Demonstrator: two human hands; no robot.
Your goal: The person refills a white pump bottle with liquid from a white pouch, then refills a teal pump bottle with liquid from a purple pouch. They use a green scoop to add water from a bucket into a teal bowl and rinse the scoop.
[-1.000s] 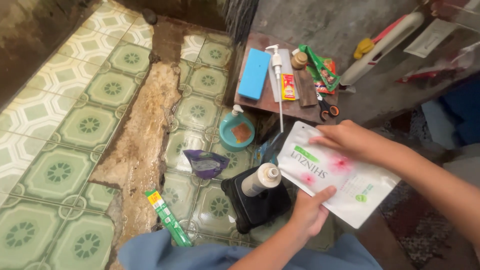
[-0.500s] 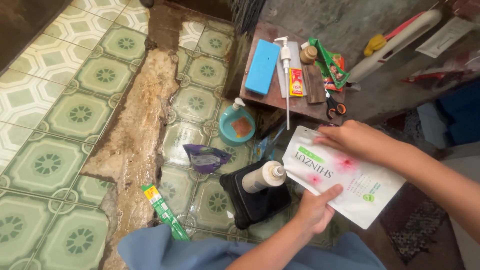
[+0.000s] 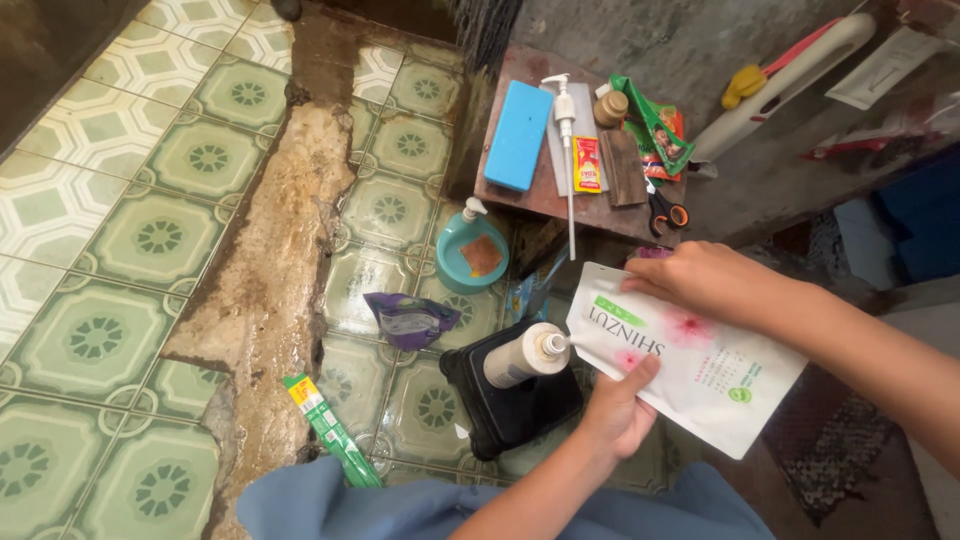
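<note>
Green-patterned floor tiles (image 3: 160, 235) with a cracked, stained concrete strip underfoot, grey wall behind. Left hand (image 3: 615, 415) pinching the lower edge of a white flat plastic refill pouch with pink flower print (image 3: 690, 365), thumb on top and fingers curled beneath; right hand (image 3: 705, 280) clamped on the upper edge near the corner, fingers together over the film. Pouch held tilted, its left corner touching the open neck of a cream-white plastic bottle (image 3: 520, 357) lying slanted on a black square stand (image 3: 510, 405). Likely soft, floppy and slick, the liquid inside shifting its weight, so best gripped at the sealed edges and supported from below; fill level not visible. Bottle capless, contents hidden. Further out, a teal round dish with a brown sponge (image 3: 472, 255), a crumpled purple sachet (image 3: 410, 320) that looks empty, a green stick packet (image 3: 330, 430). On a small brown stool (image 3: 545, 200): blue rectangular block (image 3: 518, 135), white pump head with long tube (image 3: 567, 150), orange-handled scissors (image 3: 665, 212).
</note>
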